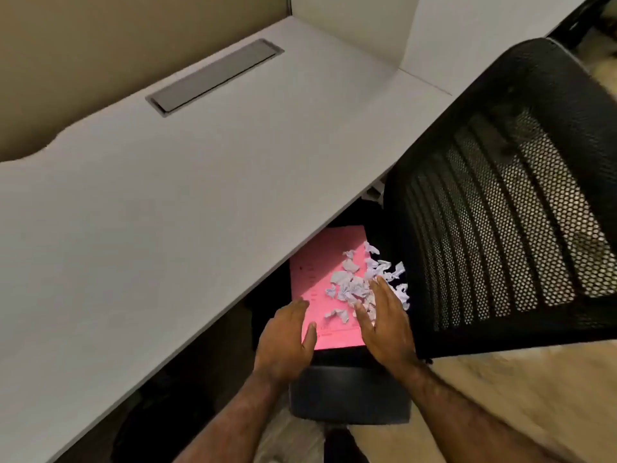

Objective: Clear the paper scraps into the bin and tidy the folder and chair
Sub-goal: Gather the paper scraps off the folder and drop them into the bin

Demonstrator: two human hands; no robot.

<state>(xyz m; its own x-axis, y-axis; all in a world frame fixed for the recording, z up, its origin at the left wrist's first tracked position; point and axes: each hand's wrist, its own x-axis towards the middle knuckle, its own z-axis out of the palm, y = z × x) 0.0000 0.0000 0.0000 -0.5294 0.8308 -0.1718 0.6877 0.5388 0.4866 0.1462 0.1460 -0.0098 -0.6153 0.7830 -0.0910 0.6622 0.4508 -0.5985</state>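
A pink folder (320, 262) lies flat on the black chair seat (350, 409), partly tucked under the desk edge. Several crumpled white paper scraps (359, 284) are heaped on its right half, and some spill past its right edge. My left hand (287, 342) rests flat on the folder's near left corner, fingers apart. My right hand (384, 319) lies spread at the near side of the scrap heap, fingers touching the paper, holding nothing. The chair's black mesh backrest (514, 208) stands on the right. No bin is in view.
A white desk (167, 195) runs across the left and middle, with a grey cable-tray lid (213, 76) near its back. A white partition (354, 25) stands behind the desk. Beige floor (517, 379) shows at lower right.
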